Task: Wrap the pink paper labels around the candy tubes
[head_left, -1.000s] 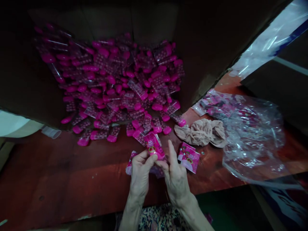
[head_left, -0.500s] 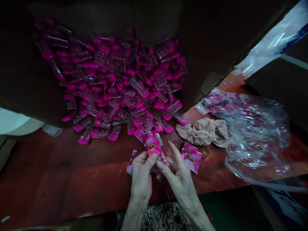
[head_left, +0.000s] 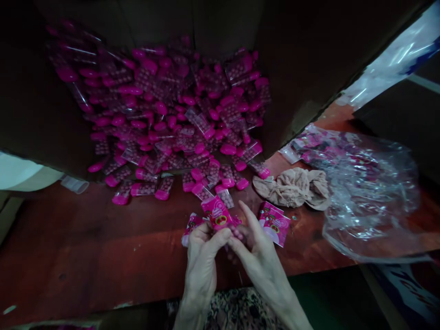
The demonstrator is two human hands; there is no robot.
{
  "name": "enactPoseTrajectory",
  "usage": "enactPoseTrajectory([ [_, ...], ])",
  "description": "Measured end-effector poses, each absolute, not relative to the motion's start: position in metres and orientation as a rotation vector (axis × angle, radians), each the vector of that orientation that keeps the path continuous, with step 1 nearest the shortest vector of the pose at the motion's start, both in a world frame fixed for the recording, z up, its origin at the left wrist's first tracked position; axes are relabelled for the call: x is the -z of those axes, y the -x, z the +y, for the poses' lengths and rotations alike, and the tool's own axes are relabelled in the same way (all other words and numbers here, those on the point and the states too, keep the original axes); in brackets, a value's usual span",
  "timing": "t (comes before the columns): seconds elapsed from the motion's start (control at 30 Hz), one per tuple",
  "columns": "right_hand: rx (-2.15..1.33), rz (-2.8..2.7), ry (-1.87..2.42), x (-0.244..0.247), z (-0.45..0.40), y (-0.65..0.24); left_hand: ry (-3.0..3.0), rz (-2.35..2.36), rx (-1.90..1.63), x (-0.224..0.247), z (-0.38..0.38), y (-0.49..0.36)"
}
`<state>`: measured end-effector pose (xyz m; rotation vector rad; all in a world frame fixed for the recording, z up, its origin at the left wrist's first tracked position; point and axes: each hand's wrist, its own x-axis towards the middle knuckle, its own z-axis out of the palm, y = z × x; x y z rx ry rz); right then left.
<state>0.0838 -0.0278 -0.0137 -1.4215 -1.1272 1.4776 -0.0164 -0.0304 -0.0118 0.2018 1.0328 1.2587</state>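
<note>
My left hand (head_left: pixel 202 256) and my right hand (head_left: pixel 257 250) meet over the front of the red table (head_left: pixel 103 243). Between them is a small container of pink balls (head_left: pixel 237 233) with a pink printed wrapper (head_left: pixel 217 213) at its upper left. The left fingers and thumb pinch the wrapper's lower end. My right thumb and fingers close round the container, with the index finger stretched out. Pink printed wrappers (head_left: pixel 275 225) lie right of my right hand, and another wrapper (head_left: pixel 192 225) is beside my left fingers.
A large dark box (head_left: pixel 302 59) holds a heap of pink-capped containers (head_left: pixel 165 123), some spilling onto the table. A crumpled beige cloth (head_left: pixel 292 187) and a clear plastic bag (head_left: pixel 371 201) with pink wrappers lie right. A clear cup (head_left: pixel 74 184) is at left.
The wrapper and container have shifted slightly down and right between my hands. My left thumb has moved right, closer to the right thumb.
</note>
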Motion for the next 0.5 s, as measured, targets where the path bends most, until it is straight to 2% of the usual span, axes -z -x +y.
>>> enactPoseTrajectory([
  [0.27,-1.862,-0.778,1.08,0.008,-0.0189,-0.0871,-0.068,1.011,-1.251,0.0119,-0.0268,0.0251],
  [0.5,-1.849,-0.715,1.137,0.0136,-0.0192,-0.0858,-0.117,1.029,-1.195,0.0103,-0.0358,0.02],
])
